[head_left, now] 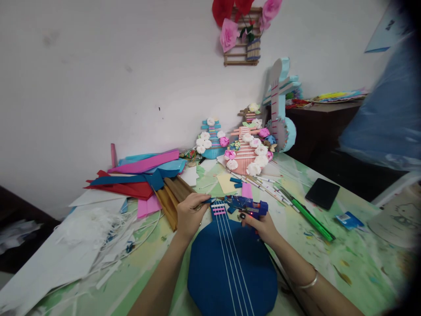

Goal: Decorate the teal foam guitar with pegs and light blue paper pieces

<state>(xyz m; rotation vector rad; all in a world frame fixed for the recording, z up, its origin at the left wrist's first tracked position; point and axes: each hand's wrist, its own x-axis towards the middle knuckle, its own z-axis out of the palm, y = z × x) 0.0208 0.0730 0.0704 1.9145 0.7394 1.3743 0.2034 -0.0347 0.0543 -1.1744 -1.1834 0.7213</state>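
A dark blue craft string instrument (210, 267) with a polygonal body lies before me, its neck pointing away. White strings run along it, crossed by short pink and white strips (219, 209) on the neck. My right hand (265, 226) grips a blue glue gun (246, 205) with a small red light glowing; its nozzle points left, close to the neck's far end. On the other side of the neck, my left hand (190, 213) pinches a small dark blue piece (207, 201) beside the neck top. Its fingertips partly hide that piece.
Coloured crepe paper (144, 164) is heaped at the back left, with white sheets and cord (88, 228) nearer. Flowered model instruments (245, 153) stand against the wall. A green utility knife (312, 219), a black tablet-like slab (322, 193) and thin sticks (268, 188) lie right.
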